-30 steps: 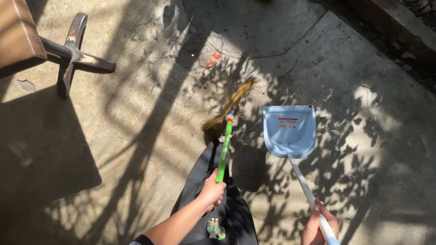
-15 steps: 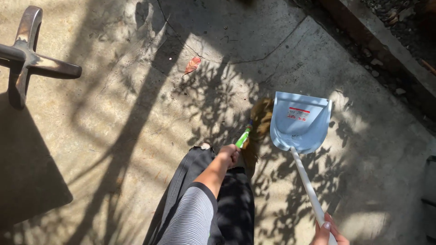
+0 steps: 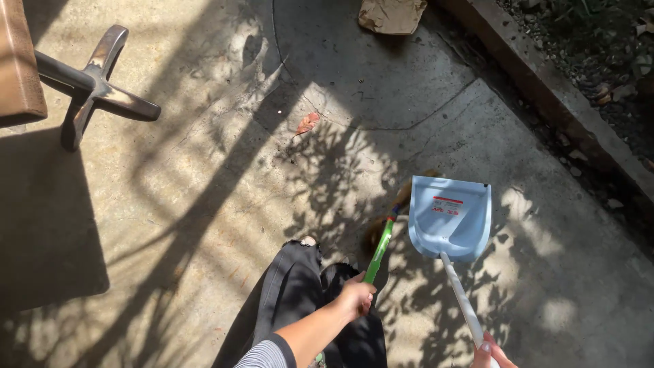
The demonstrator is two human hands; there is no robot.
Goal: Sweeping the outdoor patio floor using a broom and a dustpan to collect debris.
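Note:
My left hand is closed around the green handle of a broom. Its straw bristles lie on the concrete, partly hidden behind the left edge of a light blue dustpan. The dustpan rests flat on the ground with its mouth pointing away from me. At the bottom edge my right hand grips the pan's long white handle. A dry reddish leaf lies on the ground well ahead of the pan. My black trousers are below the broom.
A metal cross-shaped chair base and a brown seat edge stand at the upper left. Crumpled brown paper lies at the top. A raised concrete curb runs diagonally on the right, with gravel and leaves beyond it.
The broom head has swept from the left in toward the dustpan's left side. My left arm has drawn in closer to my legs. The view has shifted around.

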